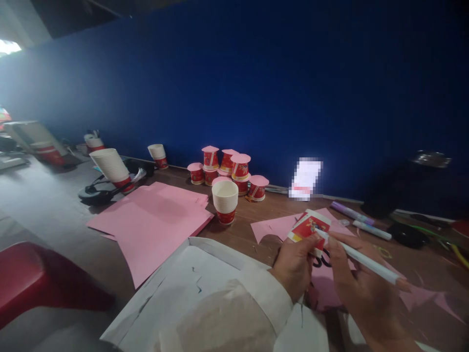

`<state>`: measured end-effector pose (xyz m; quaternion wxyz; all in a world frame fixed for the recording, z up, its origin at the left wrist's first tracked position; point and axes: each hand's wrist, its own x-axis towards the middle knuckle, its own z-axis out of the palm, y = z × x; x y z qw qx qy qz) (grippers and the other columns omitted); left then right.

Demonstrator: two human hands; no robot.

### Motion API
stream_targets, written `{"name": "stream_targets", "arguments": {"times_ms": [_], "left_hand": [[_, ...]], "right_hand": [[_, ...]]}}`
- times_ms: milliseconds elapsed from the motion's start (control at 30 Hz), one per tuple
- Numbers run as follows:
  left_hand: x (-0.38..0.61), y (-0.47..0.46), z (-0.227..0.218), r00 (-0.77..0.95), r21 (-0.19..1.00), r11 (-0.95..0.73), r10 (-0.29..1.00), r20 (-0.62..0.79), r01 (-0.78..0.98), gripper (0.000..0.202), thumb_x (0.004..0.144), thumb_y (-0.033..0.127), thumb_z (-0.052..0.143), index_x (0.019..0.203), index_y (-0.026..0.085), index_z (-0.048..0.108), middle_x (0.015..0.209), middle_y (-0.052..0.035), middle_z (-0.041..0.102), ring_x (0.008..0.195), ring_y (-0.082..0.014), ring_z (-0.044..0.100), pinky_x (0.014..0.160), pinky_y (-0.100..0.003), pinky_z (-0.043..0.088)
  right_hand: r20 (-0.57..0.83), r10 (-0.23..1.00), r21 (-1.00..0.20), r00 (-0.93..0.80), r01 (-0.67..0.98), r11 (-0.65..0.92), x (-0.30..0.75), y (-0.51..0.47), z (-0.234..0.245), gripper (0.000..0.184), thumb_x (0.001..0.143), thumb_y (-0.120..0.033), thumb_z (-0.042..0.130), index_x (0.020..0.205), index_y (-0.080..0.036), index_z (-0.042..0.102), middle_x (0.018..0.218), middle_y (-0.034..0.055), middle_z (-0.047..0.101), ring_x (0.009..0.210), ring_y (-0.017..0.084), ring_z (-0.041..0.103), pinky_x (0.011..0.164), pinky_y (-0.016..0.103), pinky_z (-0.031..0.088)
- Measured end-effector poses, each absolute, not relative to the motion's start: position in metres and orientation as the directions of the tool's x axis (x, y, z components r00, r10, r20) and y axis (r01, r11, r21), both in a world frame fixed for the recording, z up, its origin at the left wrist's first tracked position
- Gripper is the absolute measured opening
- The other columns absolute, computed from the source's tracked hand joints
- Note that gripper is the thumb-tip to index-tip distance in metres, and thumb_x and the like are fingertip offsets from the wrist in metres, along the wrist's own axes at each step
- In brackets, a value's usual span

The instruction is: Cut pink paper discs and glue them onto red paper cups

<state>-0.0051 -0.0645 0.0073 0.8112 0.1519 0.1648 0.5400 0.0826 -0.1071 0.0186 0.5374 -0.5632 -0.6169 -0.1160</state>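
Observation:
My left hand is closed around a red and white paper cup, lying tilted over a cut pink sheet. In my right hand is a slim white pen-like stick, its tip against the cup's printed side. Fingers of both hands nearly meet at the cup. Below them, black loops that look like scissor handles lie on pink paper, partly hidden. Cut pink paper spreads around the hands. Further back, red paper cups topped with pink paper discs stand upside down in stacks.
A stack of nested cups stands mid-table, another leans farther left. Pink sheets and a white box-like tray lie in front. Markers, a lit phone, a blue partition and a red stool surround the workspace.

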Motion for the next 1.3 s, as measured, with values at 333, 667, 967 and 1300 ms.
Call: {"name": "stream_targets", "arguments": {"times_ms": [333,667,967,1300], "left_hand": [[-0.0045,-0.0647,0.0040,0.359,0.435,0.369,0.927,-0.109,-0.821,0.037,0.055,0.028,0.096,0.083,0.013,0.077,0.084,-0.0051,0.071,0.083,-0.0168,0.065,0.089,-0.029,0.047],[-0.0063,-0.0657,0.0061,0.368,0.432,0.378,0.923,-0.110,-0.819,0.038,0.053,0.029,0.097,0.082,0.013,0.076,0.081,-0.0034,0.071,0.078,-0.0141,0.061,0.083,-0.026,0.045],[-0.0069,-0.0618,0.0019,0.369,0.419,0.390,0.920,-0.134,-0.820,0.038,0.054,0.027,0.097,0.082,0.013,0.075,0.080,-0.0027,0.070,0.073,-0.0129,0.061,0.077,-0.025,0.044],[-0.0089,-0.0620,0.0031,0.381,0.411,0.406,0.913,-0.145,-0.816,0.037,0.055,0.027,0.097,0.082,0.013,0.076,0.077,-0.0017,0.069,0.071,-0.0124,0.059,0.073,-0.025,0.042]], "right_hand": [[0.763,0.593,-0.504,0.257,0.810,0.299,0.0812,-0.1064,0.0145,0.024,0.098,-0.041,0.059,0.098,-0.021,0.071,0.091,0.0078,0.075,0.084,0.022,0.071,0.080,0.038,0.055],[0.792,0.567,-0.466,0.226,0.823,0.323,0.0783,-0.1041,0.0151,0.020,0.099,-0.037,0.058,0.099,-0.020,0.070,0.093,0.0073,0.075,0.086,0.021,0.071,0.081,0.034,0.054],[0.852,0.501,-0.344,0.150,0.883,0.320,0.0782,-0.1045,0.0195,0.022,0.101,-0.034,0.056,0.094,-0.019,0.070,0.086,0.0056,0.075,0.079,0.017,0.071,0.077,0.030,0.052],[0.857,0.495,-0.330,0.143,0.891,0.313,0.0758,-0.1055,0.0214,0.021,0.102,-0.038,0.055,0.095,-0.023,0.068,0.087,0.0049,0.075,0.079,0.020,0.072,0.079,0.037,0.050]]}}
